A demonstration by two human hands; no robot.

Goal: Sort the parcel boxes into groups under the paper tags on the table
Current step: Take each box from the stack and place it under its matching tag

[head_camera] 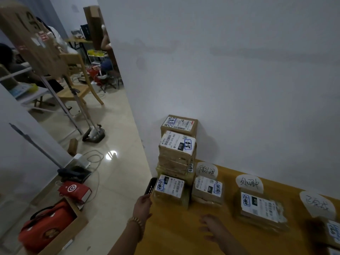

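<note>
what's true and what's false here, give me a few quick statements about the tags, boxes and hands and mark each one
1. Three paper tags lie on the yellow table. True.
2. The right hand grips a parcel. False: it hovers over the table with fingers spread, holding nothing.
3. A tall stack of boxes stands against the wall. True.
4. The left hand has a bare wrist. False: the wrist wears a bead bracelet.
5. The box below the middle tag has a white label on top. True.
</note>
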